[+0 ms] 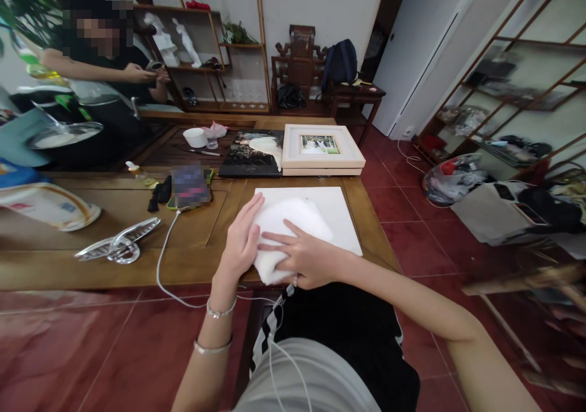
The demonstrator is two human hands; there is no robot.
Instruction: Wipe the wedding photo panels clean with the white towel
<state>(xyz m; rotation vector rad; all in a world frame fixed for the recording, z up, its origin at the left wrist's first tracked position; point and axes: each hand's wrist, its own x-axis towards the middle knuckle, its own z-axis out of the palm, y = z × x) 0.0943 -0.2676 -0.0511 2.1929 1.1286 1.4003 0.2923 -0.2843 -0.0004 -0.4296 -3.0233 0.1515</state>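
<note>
A white foam-like pad (293, 223) lies on a flat white board (339, 213) at the near edge of a low wooden table (192, 235). My left hand (242, 238) rests along the pad's left side with fingers stretched out. My right hand (304, 256) lies flat on the pad's near part, fingers spread and pointing left, a ring on one finger. Both hands press on the pad; neither grips it.
A cream picture frame (323, 149) and a dark picture (251, 152) lie farther back. A phone (190, 186) with a white cable, a white bowl (195, 137), a metal clip-like object (119, 247) and a plate (50, 204) sit to the left. Another person (101, 52) sits at back left.
</note>
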